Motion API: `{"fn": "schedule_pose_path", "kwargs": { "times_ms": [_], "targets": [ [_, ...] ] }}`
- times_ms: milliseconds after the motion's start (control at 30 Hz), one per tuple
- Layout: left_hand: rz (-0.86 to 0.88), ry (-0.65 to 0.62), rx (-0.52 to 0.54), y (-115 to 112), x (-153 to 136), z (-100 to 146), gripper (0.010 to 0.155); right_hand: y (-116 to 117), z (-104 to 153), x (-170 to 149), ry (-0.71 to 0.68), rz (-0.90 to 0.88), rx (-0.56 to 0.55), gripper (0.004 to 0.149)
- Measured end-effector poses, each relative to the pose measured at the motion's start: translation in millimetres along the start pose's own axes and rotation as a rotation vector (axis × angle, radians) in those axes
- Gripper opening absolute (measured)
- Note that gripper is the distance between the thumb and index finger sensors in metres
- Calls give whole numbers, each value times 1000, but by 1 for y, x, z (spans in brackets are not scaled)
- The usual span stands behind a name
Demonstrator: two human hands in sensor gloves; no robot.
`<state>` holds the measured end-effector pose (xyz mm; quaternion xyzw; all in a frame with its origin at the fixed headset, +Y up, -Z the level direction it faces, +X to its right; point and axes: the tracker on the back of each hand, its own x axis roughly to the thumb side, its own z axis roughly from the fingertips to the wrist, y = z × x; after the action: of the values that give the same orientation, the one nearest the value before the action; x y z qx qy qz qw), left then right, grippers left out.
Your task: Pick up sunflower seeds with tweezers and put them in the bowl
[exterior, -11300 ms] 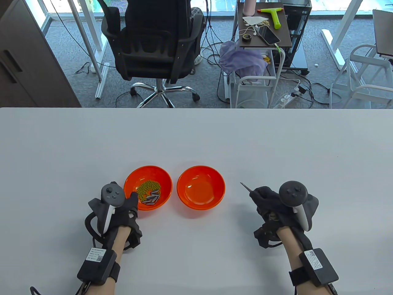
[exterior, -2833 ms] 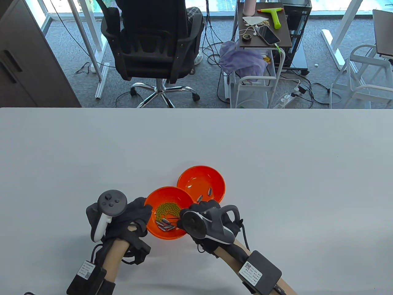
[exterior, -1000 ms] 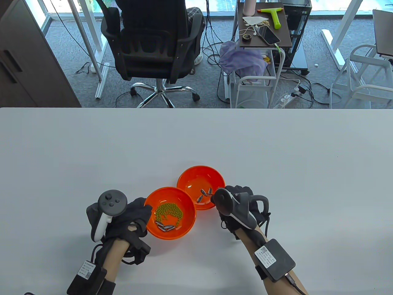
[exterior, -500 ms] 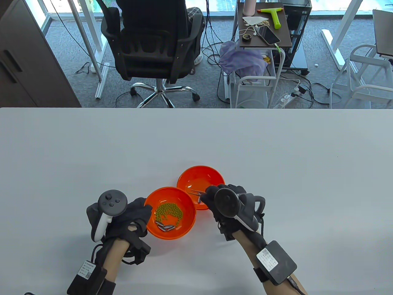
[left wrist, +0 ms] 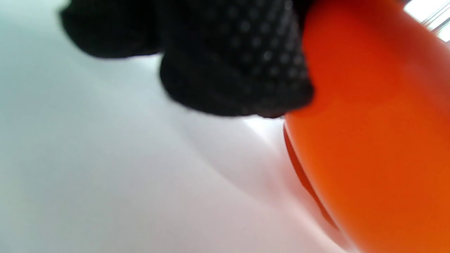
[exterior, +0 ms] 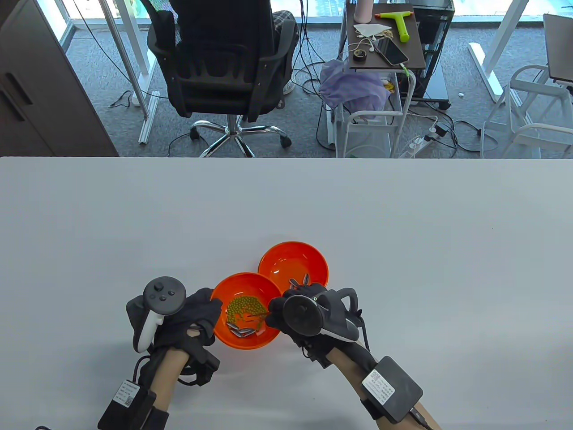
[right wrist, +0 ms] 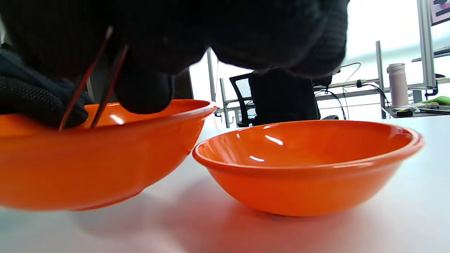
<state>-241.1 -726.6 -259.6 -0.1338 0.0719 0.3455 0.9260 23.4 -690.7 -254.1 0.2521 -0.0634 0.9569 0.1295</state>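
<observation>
The near orange bowl [exterior: 224,289] holds green beans [exterior: 244,306] and several striped sunflower seeds [exterior: 241,330]. My left hand [exterior: 197,313] grips its left rim; its fingers [left wrist: 232,66] press the bowl's wall [left wrist: 379,140]. My right hand [exterior: 295,309] holds thin tweezers [exterior: 255,316], their two tips a little apart and reaching down into this bowl [right wrist: 84,158] in the right wrist view [right wrist: 95,80]. The far orange bowl [exterior: 286,255] touches the near one and holds a few seeds [exterior: 299,281]; it also shows in the right wrist view [right wrist: 309,165].
The white table [exterior: 403,233] spreads wide around the bowls. Beyond its far edge stand an office chair [exterior: 224,58] and a cart [exterior: 385,40] with small items.
My right hand has moved with the tweezers from the far bowl back left and nearer, over the near bowl. Another seed now lies in the far bowl. My left hand has not moved.
</observation>
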Motion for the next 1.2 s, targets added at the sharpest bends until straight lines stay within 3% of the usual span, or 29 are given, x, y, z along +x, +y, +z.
{"fn": "schedule_pose_path", "kwargs": {
  "times_ms": [733,1200],
  "targets": [
    [-12,-9,-3,-1,1,0,49,8,3,14,-96,97,-6,38],
    [-10,-5,-5,-1,1,0,49,-7,1,-7,3,23,-89,37]
  ]
}}
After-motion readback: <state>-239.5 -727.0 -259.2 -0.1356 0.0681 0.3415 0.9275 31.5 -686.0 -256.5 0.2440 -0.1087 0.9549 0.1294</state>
